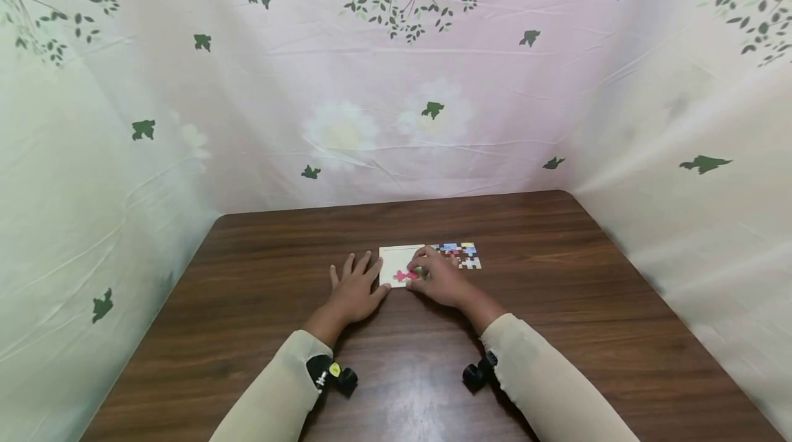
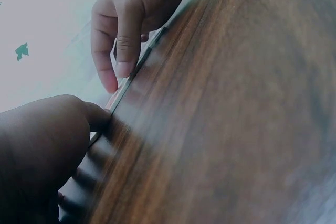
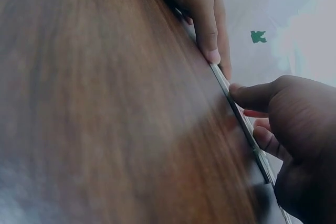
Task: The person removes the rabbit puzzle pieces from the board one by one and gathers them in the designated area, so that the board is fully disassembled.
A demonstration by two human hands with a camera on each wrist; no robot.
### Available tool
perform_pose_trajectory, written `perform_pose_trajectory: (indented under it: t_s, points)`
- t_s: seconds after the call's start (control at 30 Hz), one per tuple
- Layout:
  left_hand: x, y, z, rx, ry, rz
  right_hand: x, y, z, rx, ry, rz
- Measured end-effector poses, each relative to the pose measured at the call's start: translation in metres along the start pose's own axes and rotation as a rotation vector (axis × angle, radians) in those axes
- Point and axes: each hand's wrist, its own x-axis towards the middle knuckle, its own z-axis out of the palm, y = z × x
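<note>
A white puzzle board lies flat on the table, with pink puzzle pieces near its front edge. My left hand has its fingers spread at the board's left side, the thumb touching the front left corner. My right hand bends over the board's right part and pinches a pink puzzle piece between thumb and fingers; the hand hides much of that piece. In the left wrist view, the right hand points downward at the board's edge.
Joined and loose multicoloured puzzle pieces lie just right of the board, partly behind the right hand. The brown wooden table reaches a hanging cloth printed with leaves and birds at the back and both sides.
</note>
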Motion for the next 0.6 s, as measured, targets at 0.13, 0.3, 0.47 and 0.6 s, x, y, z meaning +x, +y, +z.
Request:
perform_pose_trajectory:
  t_s: [0.13, 0.3, 0.47, 0.6]
  points:
    - [0.006, 0.002, 0.002, -0.002, 0.009, -0.014, 0.007, 0.006, -0.001, -0.020, -0.026, 0.001]
    - [0.015, 0.004, 0.004, 0.001, 0.023, -0.027, 0.015, 0.013, -0.004, -0.034, -0.032, 0.005]
    - [0.024, 0.005, 0.007, 0.005, 0.038, -0.035, 0.022, 0.018, -0.007, -0.062, -0.031, 0.001]
    - [0.032, 0.006, 0.009, 0.011, 0.044, -0.045, 0.028, 0.024, -0.009, -0.087, -0.029, -0.002]
